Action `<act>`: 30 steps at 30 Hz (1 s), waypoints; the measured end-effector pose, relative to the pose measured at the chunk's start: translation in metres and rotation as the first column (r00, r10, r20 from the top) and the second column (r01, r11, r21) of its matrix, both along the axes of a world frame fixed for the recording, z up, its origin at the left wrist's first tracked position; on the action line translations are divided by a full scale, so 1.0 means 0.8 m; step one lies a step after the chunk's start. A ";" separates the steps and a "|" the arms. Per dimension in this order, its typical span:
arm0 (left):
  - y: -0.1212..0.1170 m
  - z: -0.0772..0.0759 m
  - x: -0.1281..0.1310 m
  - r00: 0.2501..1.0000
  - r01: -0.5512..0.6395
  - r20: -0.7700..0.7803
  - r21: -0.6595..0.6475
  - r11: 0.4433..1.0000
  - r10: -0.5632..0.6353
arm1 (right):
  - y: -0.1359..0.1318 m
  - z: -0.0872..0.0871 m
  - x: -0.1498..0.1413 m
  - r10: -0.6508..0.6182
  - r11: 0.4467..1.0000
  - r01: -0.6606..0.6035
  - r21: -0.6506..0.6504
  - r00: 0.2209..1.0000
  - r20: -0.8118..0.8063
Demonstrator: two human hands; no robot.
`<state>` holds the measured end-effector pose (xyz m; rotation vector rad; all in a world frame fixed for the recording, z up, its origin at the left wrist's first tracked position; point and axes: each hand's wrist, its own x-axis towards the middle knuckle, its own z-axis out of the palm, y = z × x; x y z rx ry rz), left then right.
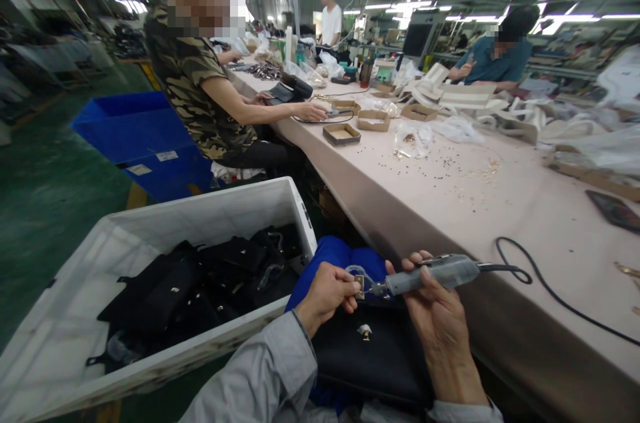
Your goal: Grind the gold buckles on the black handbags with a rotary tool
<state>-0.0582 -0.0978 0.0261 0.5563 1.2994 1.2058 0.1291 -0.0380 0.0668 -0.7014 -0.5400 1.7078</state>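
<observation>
My left hand (330, 293) pinches a small gold metal plate (359, 287) between thumb and fingers. Wrapped round a grey corded electric screwdriver (433, 274), my right hand (437, 316) holds it nearly level, its tip pointing left at the plate. Whether the tip touches a screw is too small to tell. Below both hands a black bag (370, 360) lies on my lap, over blue cloth (333, 256). A gold clasp (365, 332) with a scrap of white wrapping sits on the bag's front.
Left of me stands a white crate (295, 210) of black bags (170, 290). The pink-covered table (395, 190) at right bears loose screws, small cardboard boxes (373, 120), a phone (614, 210) and the black cord (550, 286). A co-worker in camouflage (200, 90) sits beyond, near a blue bin (145, 136).
</observation>
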 end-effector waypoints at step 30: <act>0.003 -0.010 -0.005 0.995 0.059 0.082 -0.002 0.998 -0.059 | -0.010 0.013 -0.004 0.023 0.991 -0.031 0.132 0.998 0.057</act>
